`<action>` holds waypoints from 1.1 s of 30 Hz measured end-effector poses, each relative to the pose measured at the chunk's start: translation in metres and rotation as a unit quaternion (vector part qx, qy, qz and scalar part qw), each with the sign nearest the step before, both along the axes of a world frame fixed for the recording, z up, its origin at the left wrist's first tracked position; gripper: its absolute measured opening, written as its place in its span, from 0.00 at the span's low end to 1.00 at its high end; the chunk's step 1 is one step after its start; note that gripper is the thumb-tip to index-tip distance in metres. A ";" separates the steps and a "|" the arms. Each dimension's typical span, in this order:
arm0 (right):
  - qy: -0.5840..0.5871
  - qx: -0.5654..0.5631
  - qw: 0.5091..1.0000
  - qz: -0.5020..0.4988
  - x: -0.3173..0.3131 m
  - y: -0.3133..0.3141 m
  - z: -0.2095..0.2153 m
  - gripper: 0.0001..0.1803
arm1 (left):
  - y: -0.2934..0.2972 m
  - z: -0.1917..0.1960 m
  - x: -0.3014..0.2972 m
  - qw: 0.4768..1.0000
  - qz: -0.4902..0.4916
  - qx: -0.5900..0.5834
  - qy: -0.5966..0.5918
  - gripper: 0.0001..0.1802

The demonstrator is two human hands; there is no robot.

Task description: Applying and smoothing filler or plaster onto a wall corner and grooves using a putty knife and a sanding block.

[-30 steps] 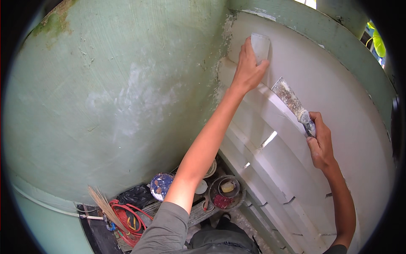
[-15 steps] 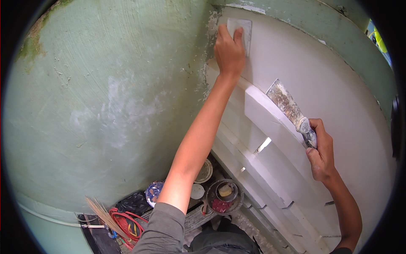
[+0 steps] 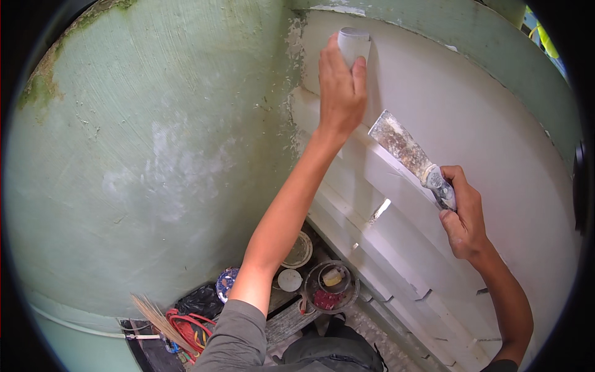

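My left hand (image 3: 342, 93) is raised near the top of the white wall panel (image 3: 434, 80), close to the corner with the green wall. Its fingers are closed round a pale grey, bent sheet that looks like folded sandpaper (image 3: 354, 44). Lower and to the right, my right hand (image 3: 463, 217) grips the dark, plaster-smeared handle of a putty knife (image 3: 406, 149). The knife's wide, stained blade points up and left, in front of the panel's white ledge (image 3: 396, 170); whether it touches the ledge I cannot tell.
A green wall (image 3: 173, 149) with whitish smears rises at left. Below stand a round basin (image 3: 353, 291) with a small bowl and red cloth, a white lid (image 3: 289, 280), a paint bucket (image 3: 225, 283), a broom (image 3: 158, 316), red hose (image 3: 186, 328) and a plank (image 3: 291, 325).
The sheet in my left hand has gone from lying flat to bent, its top edge tipped outward. My right hand and the putty knife have shifted slightly left and up in view.
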State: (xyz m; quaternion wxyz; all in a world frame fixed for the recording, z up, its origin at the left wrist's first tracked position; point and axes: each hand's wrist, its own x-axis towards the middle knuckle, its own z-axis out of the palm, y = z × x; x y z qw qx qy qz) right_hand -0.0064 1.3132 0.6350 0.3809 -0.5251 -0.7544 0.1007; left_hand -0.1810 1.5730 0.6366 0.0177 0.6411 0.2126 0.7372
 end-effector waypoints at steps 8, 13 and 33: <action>0.010 -0.013 1.000 0.004 0.000 -0.001 0.002 0.30 | 0.020 0.023 0.000 0.991 0.077 -0.063 -0.087 0.31; -0.003 0.029 1.000 0.012 0.004 0.002 -0.003 0.31 | 0.018 0.021 0.014 0.994 0.076 -0.030 -0.069 0.32; 0.059 0.010 0.998 -0.026 0.002 -0.002 0.000 0.36 | 0.034 0.032 -0.010 0.971 0.230 0.056 -0.017 0.31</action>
